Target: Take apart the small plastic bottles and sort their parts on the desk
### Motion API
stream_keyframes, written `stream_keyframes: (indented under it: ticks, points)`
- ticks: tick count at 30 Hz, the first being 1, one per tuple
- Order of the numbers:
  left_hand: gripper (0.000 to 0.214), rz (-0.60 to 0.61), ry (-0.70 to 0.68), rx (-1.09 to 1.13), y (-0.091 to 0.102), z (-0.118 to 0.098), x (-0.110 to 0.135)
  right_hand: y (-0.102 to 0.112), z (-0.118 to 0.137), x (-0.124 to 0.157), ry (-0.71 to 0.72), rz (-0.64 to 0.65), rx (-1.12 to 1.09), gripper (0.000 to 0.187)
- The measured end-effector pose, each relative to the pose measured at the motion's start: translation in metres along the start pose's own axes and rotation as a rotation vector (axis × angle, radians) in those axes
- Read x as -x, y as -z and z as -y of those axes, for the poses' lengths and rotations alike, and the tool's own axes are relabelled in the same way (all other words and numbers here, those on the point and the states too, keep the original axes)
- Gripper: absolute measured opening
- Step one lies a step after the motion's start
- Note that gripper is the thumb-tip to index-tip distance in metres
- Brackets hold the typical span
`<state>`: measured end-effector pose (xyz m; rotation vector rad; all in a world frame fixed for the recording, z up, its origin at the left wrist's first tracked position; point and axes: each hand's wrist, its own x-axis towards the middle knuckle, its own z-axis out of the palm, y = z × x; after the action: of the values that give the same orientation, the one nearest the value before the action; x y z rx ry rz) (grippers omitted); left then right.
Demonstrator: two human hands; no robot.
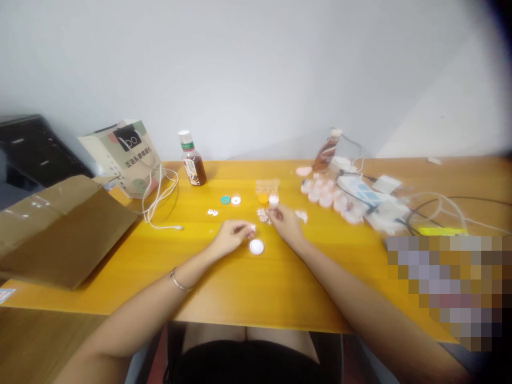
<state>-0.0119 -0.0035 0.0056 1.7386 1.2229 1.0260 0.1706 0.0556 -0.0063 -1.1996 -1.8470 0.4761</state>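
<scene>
Nearest, the person's forearms reach in over the yellow table [224,298]; pixelation covers the lower right corner. White round disc [256,246] lies flat between the hands, just nearer than the fingertips. Left hand [231,237]: thumb and fingers pinched nearly closed on a small pale piece [253,228] (shape blurred, mostly covered by fingers). Right hand [285,221]: fingers curled inward, tips at a cluster of small pieces [262,215]; cannot tell whether it grips one. More pale pieces [302,216] sit right of that hand, partly behind it, markings unreadable. Two little pieces [213,212] lie off left. Beyond: teal disc [225,200] beside white ring [236,200], then orange disc [263,199] beside another white disc [273,200], and a see-through case [267,186], contents unclear. Right, a row of clear containers [334,200], smeared. Cardboard box [68,229] is cut off at left. Farthest, two bottles [192,162] stand well apart near the wall.
</scene>
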Motion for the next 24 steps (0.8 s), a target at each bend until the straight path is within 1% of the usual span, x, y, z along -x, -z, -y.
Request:
stream_keyframes:
  ticks: [3, 8, 12, 15, 17, 21, 22, 24]
  points:
    - [0.027, 0.011, -0.016, 0.004, -0.001, -0.001, 0.000, -0.004, -0.008, -0.003, 0.043, -0.009, 0.044, 0.016]
    - [0.031, 0.013, -0.019, 0.000, -0.002, -0.001, 0.000, -0.003, -0.013, -0.006, 0.054, 0.022, 0.057, 0.016]
    - [0.033, -0.002, -0.010, 0.007, -0.002, 0.001, 0.000, -0.001, -0.008, -0.006, 0.029, 0.022, 0.024, 0.015]
    - [0.033, -0.013, -0.005, 0.031, -0.002, -0.001, 0.001, 0.003, 0.003, -0.001, 0.037, -0.001, -0.036, 0.020]
    - [0.033, -0.015, -0.002, 0.039, -0.001, -0.003, 0.002, 0.007, 0.013, 0.006, 0.078, 0.042, -0.096, 0.023]
    - [0.028, -0.001, -0.031, 0.010, 0.000, -0.005, 0.003, 0.012, 0.032, 0.021, 0.214, 0.220, -0.206, 0.025]
    - [0.026, 0.001, -0.043, 0.003, 0.000, -0.005, 0.003, 0.012, 0.035, 0.025, 0.237, 0.242, -0.215, 0.026]
    - [0.024, 0.004, -0.061, -0.005, 0.000, -0.005, 0.004, 0.012, 0.041, 0.030, 0.269, 0.262, -0.217, 0.022]
